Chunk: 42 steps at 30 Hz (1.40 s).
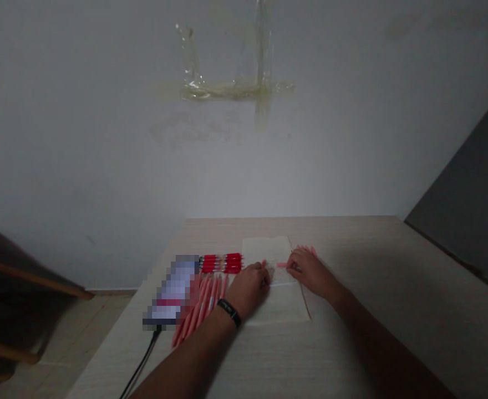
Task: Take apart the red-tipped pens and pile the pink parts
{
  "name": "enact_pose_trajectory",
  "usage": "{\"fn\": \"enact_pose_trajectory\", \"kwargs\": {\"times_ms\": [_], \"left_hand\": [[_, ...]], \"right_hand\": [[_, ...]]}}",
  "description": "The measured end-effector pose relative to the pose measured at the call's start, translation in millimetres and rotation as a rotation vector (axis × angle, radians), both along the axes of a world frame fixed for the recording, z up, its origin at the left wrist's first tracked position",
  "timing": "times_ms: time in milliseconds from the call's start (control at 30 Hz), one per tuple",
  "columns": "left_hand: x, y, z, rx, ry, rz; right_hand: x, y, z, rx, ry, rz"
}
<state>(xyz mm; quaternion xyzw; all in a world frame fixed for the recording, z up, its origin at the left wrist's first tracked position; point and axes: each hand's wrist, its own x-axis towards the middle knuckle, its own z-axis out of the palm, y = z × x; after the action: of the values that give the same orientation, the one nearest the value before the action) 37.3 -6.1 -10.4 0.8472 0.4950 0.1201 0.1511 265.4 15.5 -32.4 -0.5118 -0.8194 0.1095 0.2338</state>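
Observation:
My left hand [250,285], wearing a black wristband [229,312], rests over a pale sheet [264,249] with its fingers curled together. A small pink tip [264,264] shows by its fingers, but what they hold is too blurred to tell. Across a small gap, my right hand [310,271] pinches a short pink stick-like piece [283,265] that points left. A thin whitish strip [283,285] lies on the sheet below both hands. Several pink pieces [306,249] lie just beyond my right hand, partly hidden by it.
Left of the sheet lie several red pens [221,263] in a row, and nearer, several long pink pens [200,310]. A blurred-out phone [173,291] with a black cable [144,357] sits at the table's [352,233] left side. A taped wall [310,166] stands behind.

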Motion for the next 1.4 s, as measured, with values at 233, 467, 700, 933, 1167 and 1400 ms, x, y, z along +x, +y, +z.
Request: {"fn": "enact_pose_trajectory", "kwargs": {"times_ms": [233,467,700,933,1167,1400], "left_hand": [[1,0,1.5,0.015,-0.011,-0.013],[2,-1,-0.4,-0.018,-0.027,-0.04],[0,0,-0.7,0.01,-0.066,-0.006],[-6,6,1.5,0.02,-0.099,0.004],[-8,9,0.1,0.076,-0.087,0.065],[-9,8,5.7,0.078,-0.084,0.126]], "right_hand": [[-1,-2,9.6,0.012,0.076,-0.033],[-3,-2,7.8,0.027,0.058,-0.045],[2,0,7.2,0.023,0.124,0.007],[7,5,7.8,0.049,0.186,0.061],[12,9,4.4,0.082,0.236,0.046],[10,6,9.5,0.072,0.186,0.043]]}}
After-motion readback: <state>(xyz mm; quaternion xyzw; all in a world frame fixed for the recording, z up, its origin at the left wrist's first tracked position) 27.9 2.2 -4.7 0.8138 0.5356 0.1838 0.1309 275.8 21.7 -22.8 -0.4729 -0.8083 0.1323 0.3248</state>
